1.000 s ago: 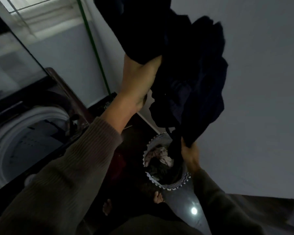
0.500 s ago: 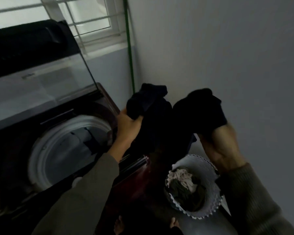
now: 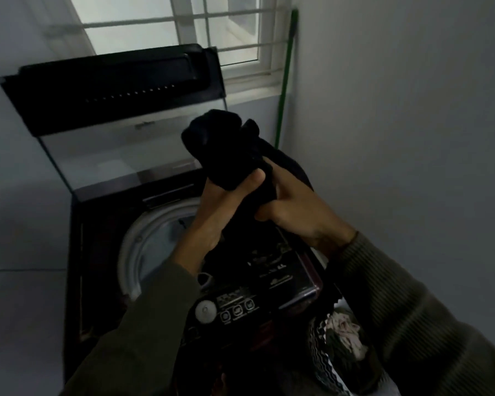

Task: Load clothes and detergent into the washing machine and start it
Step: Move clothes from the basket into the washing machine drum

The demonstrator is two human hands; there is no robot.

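Since half a second ago our hands have come together: they were apart, each with its own clump of cloth above the basket, and now they meet over the machine's top, closer to the drum. Nearest us, below our right hand [image 3: 300,215], stands the round white laundry basket with a dark zigzag-patterned wall [image 3: 316,341]. In it lie crumpled pale and olive-green clothes [image 3: 344,331], so we judge there is more still to load. Directly beneath both hands is the glossy dark control panel [image 3: 272,270] of the dark top-loading washing machine [image 3: 97,252], with a round white button [image 3: 205,310] on its near edge. Our left hand [image 3: 212,215] and right hand are both clenched round the black bunched cloth garment [image 3: 226,147]. It rises in a wad above our fingers and hangs in a limp tail between our wrists. We judge it soft, light and floppy, neither slippery nor fragile, so the bunched middle is the place to hold it. The loose tail should be gathered so that it does not drag over the panel. Just beyond and to the left of our left hand is the white-ringed drum opening [image 3: 132,252]; we cannot tell what it holds. Farther off, the clear glass lid with a black top edge [image 3: 120,155] stands raised. Behind it are the white-barred window [image 3: 217,24] and a thin green pole [image 3: 287,81] in the corner.
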